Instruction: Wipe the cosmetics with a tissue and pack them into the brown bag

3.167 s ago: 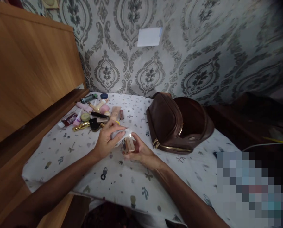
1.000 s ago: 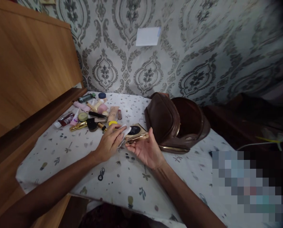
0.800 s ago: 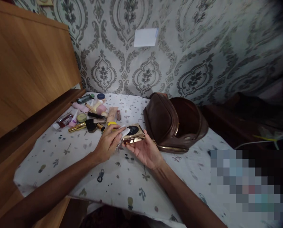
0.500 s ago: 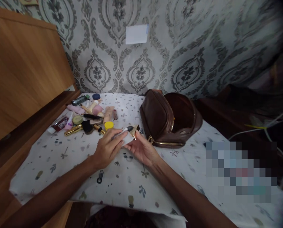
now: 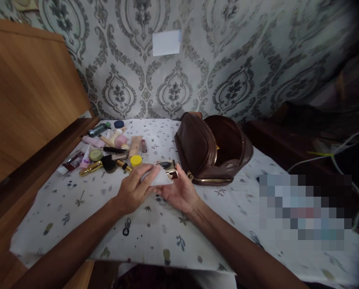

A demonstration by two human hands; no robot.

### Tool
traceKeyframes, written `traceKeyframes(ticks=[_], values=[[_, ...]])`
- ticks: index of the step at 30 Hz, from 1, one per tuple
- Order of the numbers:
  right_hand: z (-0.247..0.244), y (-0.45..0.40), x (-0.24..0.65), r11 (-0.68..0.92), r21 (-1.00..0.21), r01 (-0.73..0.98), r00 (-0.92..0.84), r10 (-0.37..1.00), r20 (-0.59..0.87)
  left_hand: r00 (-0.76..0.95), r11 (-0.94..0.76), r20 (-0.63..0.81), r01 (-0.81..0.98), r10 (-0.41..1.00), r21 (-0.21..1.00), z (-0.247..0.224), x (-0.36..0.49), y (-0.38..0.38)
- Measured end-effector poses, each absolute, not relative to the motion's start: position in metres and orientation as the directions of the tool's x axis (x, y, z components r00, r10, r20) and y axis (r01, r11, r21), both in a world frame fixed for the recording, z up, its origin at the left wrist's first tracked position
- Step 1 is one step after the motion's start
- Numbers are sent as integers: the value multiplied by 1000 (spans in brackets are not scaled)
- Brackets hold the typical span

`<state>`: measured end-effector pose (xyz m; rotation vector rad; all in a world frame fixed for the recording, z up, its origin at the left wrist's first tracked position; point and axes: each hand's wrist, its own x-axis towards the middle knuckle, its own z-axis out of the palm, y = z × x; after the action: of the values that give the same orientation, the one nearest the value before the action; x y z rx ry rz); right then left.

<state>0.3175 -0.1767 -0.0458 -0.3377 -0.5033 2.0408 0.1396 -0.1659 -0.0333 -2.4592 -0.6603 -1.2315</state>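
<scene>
Holding a white tissue (image 5: 159,178) over a gold case (image 5: 173,174)

The gold case was raised off the tabletop (image 5: 155,241), between the two hands. Its top, marked with a dark oval, lay partly under the tissue. The right hand (image 5: 182,192) had its grip closed on the case, thumb at the right edge and fingers underneath, most likely to brace it from below and leave the top free. The left hand (image 5: 134,188) had a narrow grip, the tissue caught under its fingers, perhaps to keep the sheet spread flat. Hand and tissue hid much of the case, so how firmly they met it could not be judged.

Just beyond the left hand sat a yellow lid (image 5: 136,160), with a peach tube (image 5: 135,147) lying behind it. Farther left, a black pot (image 5: 109,163), a gold tube (image 5: 90,168), a pink sponge (image 5: 121,141) and a green-capped bottle (image 5: 97,129) were grouped loosely, seemingly set aside to leave room around the hands.

Near the right hand stood a brown bag (image 5: 194,142), unzipped and gaping; its stiff-looking sides probably held it open. Behind everything rose the patterned wall (image 5: 173,90), carrying a white sheet (image 5: 166,43).
</scene>
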Motion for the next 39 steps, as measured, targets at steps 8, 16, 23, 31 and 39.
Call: traceKeyframes(ticks=[8,16,23,31,39], values=[[-49,-177,325,-336,-530,-778,-418,908,38,491,-837,755,529,435,139,-40,136,-165],[-46,-175,328,-288,-558,-778,-393,916,76,524,-872,728,442,442,211,-38,132,-160],[-41,-175,331,-308,-580,-754,-404,914,41,302,-777,719,314,626,546,-21,124,-150],[-46,-179,327,-349,-678,-647,-492,870,21,251,-576,537,118,806,809,-7,137,-159],[-42,-179,326,-269,-705,-657,-430,901,58,486,-574,417,235,768,784,-27,130,-157]])
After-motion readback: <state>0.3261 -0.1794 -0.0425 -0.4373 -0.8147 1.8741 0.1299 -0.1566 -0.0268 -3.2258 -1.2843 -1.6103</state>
